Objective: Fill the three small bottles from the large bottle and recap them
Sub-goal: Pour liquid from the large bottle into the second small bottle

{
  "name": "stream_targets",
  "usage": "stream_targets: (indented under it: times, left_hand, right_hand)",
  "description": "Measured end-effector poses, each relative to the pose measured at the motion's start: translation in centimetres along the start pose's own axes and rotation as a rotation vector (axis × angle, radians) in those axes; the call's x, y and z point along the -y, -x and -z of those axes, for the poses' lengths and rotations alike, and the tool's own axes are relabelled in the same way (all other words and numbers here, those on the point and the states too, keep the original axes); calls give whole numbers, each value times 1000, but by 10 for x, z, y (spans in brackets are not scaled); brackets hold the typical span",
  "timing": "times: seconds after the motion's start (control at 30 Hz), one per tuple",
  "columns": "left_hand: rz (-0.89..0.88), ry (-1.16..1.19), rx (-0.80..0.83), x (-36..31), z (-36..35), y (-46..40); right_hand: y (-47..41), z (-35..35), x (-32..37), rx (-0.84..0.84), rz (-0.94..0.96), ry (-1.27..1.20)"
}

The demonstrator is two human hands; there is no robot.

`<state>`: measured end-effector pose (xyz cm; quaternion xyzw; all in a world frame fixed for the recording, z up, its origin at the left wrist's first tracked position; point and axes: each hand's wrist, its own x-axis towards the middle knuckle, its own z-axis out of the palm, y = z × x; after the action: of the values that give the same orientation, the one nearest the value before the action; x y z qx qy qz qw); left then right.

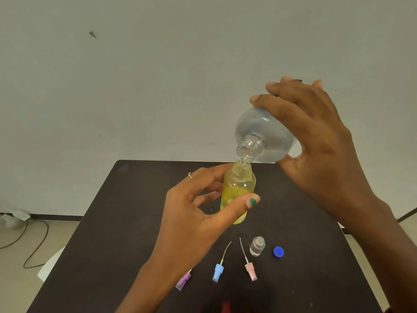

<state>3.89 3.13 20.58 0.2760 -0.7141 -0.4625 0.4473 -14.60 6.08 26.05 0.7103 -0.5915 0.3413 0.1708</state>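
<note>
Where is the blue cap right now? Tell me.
In the head view the blue cap lies on the dark table, near its front right, just right of the small clear bottle and apart from it.

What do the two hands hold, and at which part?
Left hand grips the yellow small bottle round its body; right hand holds the tilted large bottle by its body.

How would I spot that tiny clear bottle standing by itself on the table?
Start at the dark table and look toward its near edge, below the two hands. A row of pastel spray caps lies there, and just right of the pink spray cap stands the small clear bottle. It is the only upright, colourless item; a blue cap lies beside it.
</note>
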Motion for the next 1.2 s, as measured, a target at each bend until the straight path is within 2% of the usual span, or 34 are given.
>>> stream_targets:
  times: [1.2]
  left_hand:
    - [-1,2,6,2,1,-2]
  right_hand:
    - [-1,0,-1,-9,4,-7]
